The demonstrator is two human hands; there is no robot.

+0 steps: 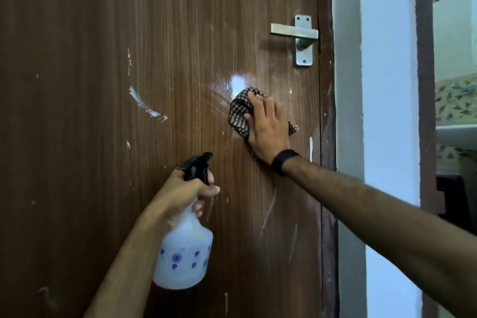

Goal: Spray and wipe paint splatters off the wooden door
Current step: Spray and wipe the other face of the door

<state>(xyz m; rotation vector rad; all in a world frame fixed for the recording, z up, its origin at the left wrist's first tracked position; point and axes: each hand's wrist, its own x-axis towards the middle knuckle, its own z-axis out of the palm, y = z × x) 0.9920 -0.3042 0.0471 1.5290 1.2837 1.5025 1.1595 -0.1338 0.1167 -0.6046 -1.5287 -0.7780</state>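
The dark brown wooden door with a fine vertical grain (90, 137) fills most of the view. White paint splatters (144, 104) mark it in many places: a broad curved smear left of centre, thin flecks and short dashes above and below it, and long faint streaks low on the right side near the door's edge. A wet, glossy patch (237, 81) shines just above the cloth, with pale wiped streaks fanning out to its left.

The right hand (267, 126) lies flat with its fingers straight, pressing a crumpled brown-and-cream checked cloth (238, 113) against the door, below and left of the handle. The cloth bunches out past the fingertips and a corner shows at the other side of the palm. A black band (282, 161) circles that wrist.

The left hand (183, 193) grips the neck of a translucent white plastic spray bottle printed with small blue flowers (184, 255), fingers curled around it below the black trigger head (196, 166). The nozzle points up and right toward the door, near it, lower than the cloth.

A brushed silver metal lever handle on a narrow backplate (300, 39) sits near the door's right edge. Beyond that edge stands a pale blue-white wall (387, 85), then a dark brown frame (424, 85), and past it a patterned leaf-print tile strip (455, 100).
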